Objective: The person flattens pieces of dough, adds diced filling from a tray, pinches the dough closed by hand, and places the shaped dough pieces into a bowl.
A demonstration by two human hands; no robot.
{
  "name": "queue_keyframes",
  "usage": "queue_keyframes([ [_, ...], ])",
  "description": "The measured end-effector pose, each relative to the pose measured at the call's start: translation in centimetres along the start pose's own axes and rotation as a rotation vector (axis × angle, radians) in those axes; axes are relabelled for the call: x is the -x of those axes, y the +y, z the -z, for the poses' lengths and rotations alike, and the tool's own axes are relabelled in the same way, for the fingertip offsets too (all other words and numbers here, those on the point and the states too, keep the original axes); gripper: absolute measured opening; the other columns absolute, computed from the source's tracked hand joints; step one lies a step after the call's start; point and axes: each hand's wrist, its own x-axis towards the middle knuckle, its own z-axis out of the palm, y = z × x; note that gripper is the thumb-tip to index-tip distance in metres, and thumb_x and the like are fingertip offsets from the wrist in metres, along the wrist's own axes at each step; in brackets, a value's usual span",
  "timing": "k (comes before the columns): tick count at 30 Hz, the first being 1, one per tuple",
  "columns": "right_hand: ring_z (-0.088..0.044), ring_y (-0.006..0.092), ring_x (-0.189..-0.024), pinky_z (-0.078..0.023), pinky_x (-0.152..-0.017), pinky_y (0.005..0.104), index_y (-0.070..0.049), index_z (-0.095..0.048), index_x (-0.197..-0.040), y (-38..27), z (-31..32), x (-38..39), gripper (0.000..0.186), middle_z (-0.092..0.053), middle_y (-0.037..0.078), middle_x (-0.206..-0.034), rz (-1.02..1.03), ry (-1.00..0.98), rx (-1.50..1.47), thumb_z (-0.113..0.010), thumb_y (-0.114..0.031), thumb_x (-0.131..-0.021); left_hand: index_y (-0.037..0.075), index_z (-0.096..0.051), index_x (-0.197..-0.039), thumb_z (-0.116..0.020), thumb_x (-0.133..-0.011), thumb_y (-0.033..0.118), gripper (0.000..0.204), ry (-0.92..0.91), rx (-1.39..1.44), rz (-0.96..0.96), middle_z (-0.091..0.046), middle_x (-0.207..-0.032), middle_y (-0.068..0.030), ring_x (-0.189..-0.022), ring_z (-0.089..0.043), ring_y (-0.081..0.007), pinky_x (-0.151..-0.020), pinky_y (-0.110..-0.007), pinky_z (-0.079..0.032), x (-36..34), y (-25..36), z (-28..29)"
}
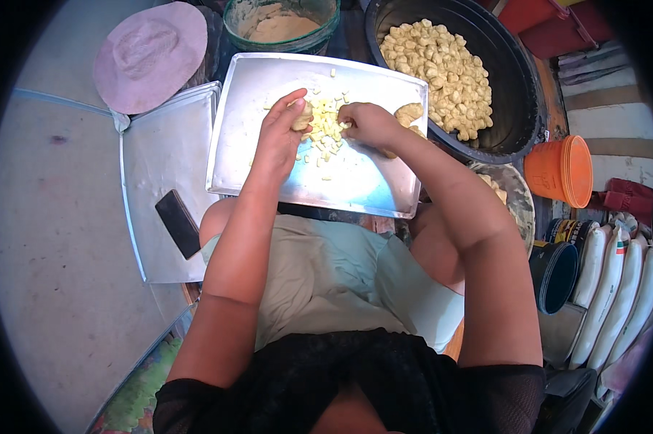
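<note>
Pinching a dough lump, left hand (282, 134) meets right hand (368, 123) over small dough pieces (326, 130) mid steel tray (269, 79) — right fingers curled, contents hidden. Tray's near half bare — black tub (518, 87) crowds the right edge.

one view only, from a camera worn on the person's head, the left of a side-by-side pair. it looks almost straight down over the person's own chest and lap, so both forearms rise from the lower edge toward the middle of the picture. it sits close: the left hand (283, 134) and right hand (366, 123) meet just above centre, over a metal tray (355, 188) on the knees. the fisheye lens takes in a wide circle with dark corners; straight edges bow near the rim. the top of the picture lies away from the person, where a black tub (518, 94) stands; the floor (44, 239) fills the left side.
</note>
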Motion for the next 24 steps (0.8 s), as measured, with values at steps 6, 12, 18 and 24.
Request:
queue_keyframes([
  [6,-0.06,0.0206,-0.071,-0.049,-0.069,0.033,-0.009,-0.066,-0.093,1.2,0.5,-0.9,0.019,-0.062,0.006,-0.075,-0.212,-0.053,-0.427,-0.067,-0.008,-0.074,-0.001,-0.052,-0.126,-0.048,-0.081,-0.002,0.045,-0.025,-0.01,-0.029,-0.057,-0.103,-0.0126,-0.087,-0.057,-0.0174,-0.081,-0.029,-0.047,0.0,-0.3,0.1],
  [12,-0.054,0.0102,-0.066,-0.046,-0.062,0.0249,-0.006,-0.064,-0.093,0.9,0.4,-1.3,0.016,-0.059,0.0,-0.073,0.092,0.299,-0.353,-0.067,-0.005,-0.077,-0.003,-0.053,-0.119,-0.051,-0.084,-0.002,0.035,0.017,-0.047,-0.045,-0.058,-0.107,-0.0138,-0.095,-0.06,-0.0202,-0.081,-0.032,-0.05,0.2,-0.6,-0.1],
  [18,-0.048,0.0068,-0.064,-0.043,-0.061,0.0205,-0.005,-0.066,-0.094,-2.2,2.4,-1.5,0.013,-0.054,-0.001,-0.079,-0.15,0.249,-0.884,-0.069,-0.011,-0.083,-0.003,-0.052,-0.118,-0.055,-0.089,0.003,0.03,-0.019,-0.007,-0.014,-0.06,-0.107,-0.0122,-0.096,-0.062,-0.0207,-0.082,-0.032,-0.052,0.0,-0.4,0.1],
  [24,-0.05,0.0054,-0.071,-0.043,-0.068,0.02,-0.002,-0.066,-0.097,-5.9,3.1,-1.4,0.018,-0.062,0.0,-0.088,0.042,0.393,-0.799,-0.07,-0.011,-0.083,-0.003,-0.053,-0.118,-0.054,-0.092,0.007,0.028,-0.124,0.049,-0.021,-0.061,-0.108,-0.0118,-0.097,-0.062,-0.0207,-0.084,-0.034,-0.053,0.3,-0.4,-0.7],
])
